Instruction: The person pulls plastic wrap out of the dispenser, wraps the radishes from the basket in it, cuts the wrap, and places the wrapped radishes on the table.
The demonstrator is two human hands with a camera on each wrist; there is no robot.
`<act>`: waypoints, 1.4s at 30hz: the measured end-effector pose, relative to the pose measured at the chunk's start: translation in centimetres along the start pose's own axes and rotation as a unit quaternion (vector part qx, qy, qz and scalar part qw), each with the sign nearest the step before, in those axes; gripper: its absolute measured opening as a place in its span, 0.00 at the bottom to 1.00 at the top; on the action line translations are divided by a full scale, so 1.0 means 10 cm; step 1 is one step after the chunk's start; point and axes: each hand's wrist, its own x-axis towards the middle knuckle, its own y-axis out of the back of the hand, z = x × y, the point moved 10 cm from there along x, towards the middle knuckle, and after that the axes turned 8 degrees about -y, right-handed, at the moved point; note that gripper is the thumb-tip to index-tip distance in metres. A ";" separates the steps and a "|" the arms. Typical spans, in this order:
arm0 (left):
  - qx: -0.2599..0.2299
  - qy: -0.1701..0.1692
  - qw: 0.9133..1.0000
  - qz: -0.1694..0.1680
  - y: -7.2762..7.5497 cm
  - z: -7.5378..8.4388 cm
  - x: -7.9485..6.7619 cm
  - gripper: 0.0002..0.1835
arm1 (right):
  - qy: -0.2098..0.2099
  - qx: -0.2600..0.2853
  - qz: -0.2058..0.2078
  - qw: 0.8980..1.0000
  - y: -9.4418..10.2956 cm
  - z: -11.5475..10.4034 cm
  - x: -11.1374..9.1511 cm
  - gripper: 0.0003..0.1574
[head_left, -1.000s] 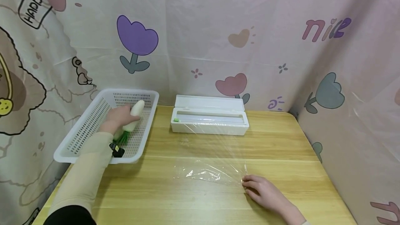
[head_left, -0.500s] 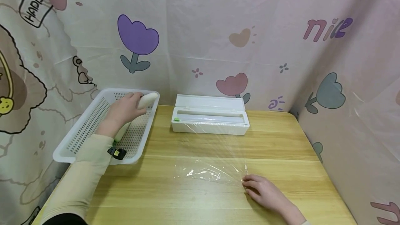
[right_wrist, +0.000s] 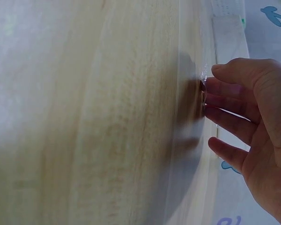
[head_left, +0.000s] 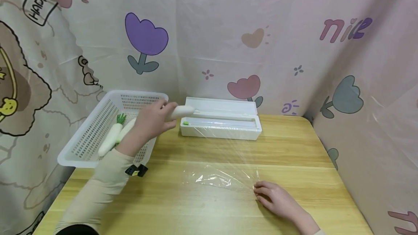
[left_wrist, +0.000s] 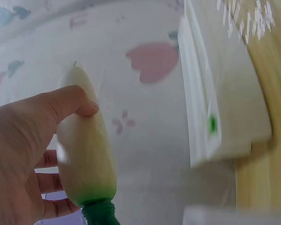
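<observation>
My left hand [head_left: 150,120] grips a white radish [head_left: 183,111] above the right rim of the basket, its pale tip pointing toward the dispenser. In the left wrist view the thumb lies across the radish [left_wrist: 86,150] and the fingers curl behind it; its green top hangs at the lower end. At the table's front right, my right hand [head_left: 277,198] pinches the near corner of a sheet of clear cling film [head_left: 215,180]. That film stretches over the tabletop from a white dispenser box [head_left: 222,132] with its lid raised. Thumb and fingertips [right_wrist: 217,68] meet the film's edge in the right wrist view.
A white perforated basket [head_left: 66,159] stands at the table's left edge. Two more white radishes lie in it, one radish [head_left: 110,140] with its green top toward the back. A small green slider [head_left: 185,123] sits on the dispenser. Patterned curtain [head_left: 202,46] borders the back and sides.
My left hand has lifted the radish out of the basket and carried it right, toward the dispenser. The two other radishes have come into sight. My right hand and the film hold still.
</observation>
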 end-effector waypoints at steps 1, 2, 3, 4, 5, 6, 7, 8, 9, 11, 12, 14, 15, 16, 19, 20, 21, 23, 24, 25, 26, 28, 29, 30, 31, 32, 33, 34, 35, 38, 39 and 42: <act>-0.002 -0.007 1.000 0.001 -0.02 0.08 0.01 0.27 | 0.000 0.001 0.001 1.000 0.00 0.00 0.00 0.14; -0.006 -0.011 1.000 -0.003 -0.04 0.15 0.01 0.27 | 0.000 0.001 0.001 1.000 0.00 0.00 0.00 0.14; -0.010 -0.016 1.000 -0.004 -0.07 0.23 0.02 0.28 | 0.000 0.001 0.001 1.000 -0.01 0.00 0.01 0.14; -0.014 -0.022 1.000 -0.003 -0.09 0.31 0.02 0.28 | 0.001 0.001 0.002 1.000 -0.01 0.00 0.01 0.14; -0.016 -0.028 0.999 0.000 -0.12 0.39 0.02 0.27 | 0.000 0.001 0.002 1.000 -0.01 0.01 0.00 0.14; -0.020 -0.034 0.999 0.004 -0.15 0.47 0.03 0.27 | -0.001 0.001 0.002 1.000 -0.02 0.01 0.00 0.14; -0.023 -0.038 0.999 0.003 -0.19 0.54 0.03 0.27 | -0.001 -0.001 0.002 1.000 -0.02 0.02 0.00 0.14; -0.027 -0.042 0.999 -0.002 -0.24 0.62 0.04 0.27 | -0.002 -0.002 0.002 1.000 -0.02 0.02 0.00 0.14; -0.029 -0.044 0.999 -0.009 -0.29 0.69 0.04 0.27 | -0.004 -0.003 0.002 1.000 -0.03 0.03 0.00 0.14; -0.036 -0.049 0.998 -0.031 -0.43 0.84 0.04 0.27 | -0.005 -0.005 0.003 1.000 -0.03 0.03 0.00 0.14; -0.041 -0.051 0.997 -0.044 -0.51 0.91 0.03 0.27 | -0.006 -0.006 0.003 1.000 -0.03 0.03 0.00 0.14; -0.053 -0.056 0.995 -0.068 -0.67 1.04 0.02 0.26 | -0.008 -0.005 0.005 1.000 -0.02 0.03 0.00 0.13; -0.060 -0.058 0.993 -0.078 -0.74 1.10 0.02 0.26 | -0.009 -0.005 0.005 1.000 -0.01 0.03 0.00 0.13; -0.065 -0.062 0.992 -0.088 -0.81 1.16 0.01 0.26 | -0.009 -0.005 0.006 1.000 -0.01 0.03 0.00 0.13; -0.077 -0.068 0.988 -0.114 -1.02 1.32 -0.01 0.27 | -0.009 -0.006 0.008 1.000 0.00 0.02 0.01 0.13; -0.076 -0.071 0.987 -0.125 -1.09 1.37 -0.02 0.27 | -0.009 -0.007 0.009 1.000 0.00 0.02 0.01 0.13; -0.074 -0.075 0.986 -0.132 -1.15 1.42 -0.03 0.28 | -0.009 -0.008 0.011 1.000 0.01 0.02 0.01 0.13; -0.071 -0.080 0.983 -0.148 -1.27 1.52 -0.04 0.28 | -0.008 -0.008 0.014 1.000 0.01 0.01 0.01 0.13; -0.072 -0.083 0.982 -0.152 -1.32 1.56 -0.04 0.28 | -0.007 -0.008 0.015 1.000 0.01 0.01 0.01 0.13; -0.073 -0.086 0.981 -0.159 -1.38 1.61 -0.04 0.27 | -0.007 -0.007 0.015 1.000 0.02 0.01 0.01 0.13; -0.075 -0.089 0.979 -0.165 -1.42 1.65 -0.04 0.27 | -0.008 -0.007 0.015 1.000 0.02 0.01 0.01 0.13; -0.085 -0.091 0.976 -0.177 -1.51 1.75 -0.04 0.27 | -0.008 -0.007 0.015 1.000 0.02 0.02 0.01 0.13; -0.091 -0.091 0.974 -0.184 -1.55 1.79 -0.05 0.26 | -0.008 -0.007 0.015 1.000 0.02 0.02 0.01 0.13; -0.093 -0.094 0.973 -0.189 -1.59 1.84 -0.05 0.26 | -0.008 -0.008 0.015 1.000 0.02 0.03 0.01 0.13; -0.093 -0.094 0.971 -0.198 -1.64 1.88 -0.06 0.26 | -0.008 -0.008 0.015 1.000 0.02 0.03 0.01 0.13; -0.093 -0.096 0.970 -0.204 -1.67 1.92 -0.07 0.26 | -0.008 -0.008 0.015 1.000 0.02 0.03 0.01 0.13; -0.092 -0.095 0.968 -0.213 -1.72 1.95 -0.08 0.26 | -0.008 -0.009 0.015 1.000 0.02 0.03 0.00 0.13; -0.089 -0.095 0.967 -0.220 -1.77 1.98 -0.09 0.26 | -0.008 -0.009 0.014 1.000 0.02 0.03 0.00 0.13; -0.086 -0.094 0.965 -0.229 -1.81 2.00 -0.10 0.26 | -0.008 -0.010 0.013 1.000 0.01 0.03 0.00 0.13; -0.077 -0.085 0.961 -0.252 -1.92 2.03 -0.15 0.26 | -0.010 -0.010 0.009 1.000 0.01 0.03 0.00 0.13; -0.077 -0.080 0.960 -0.257 -1.95 2.03 -0.16 0.26 | -0.011 -0.010 0.009 1.000 0.00 0.03 0.00 0.14; -0.080 -0.071 0.959 -0.262 -2.00 2.03 -0.18 0.26 | -0.012 -0.010 0.008 1.000 0.00 0.03 0.00 0.14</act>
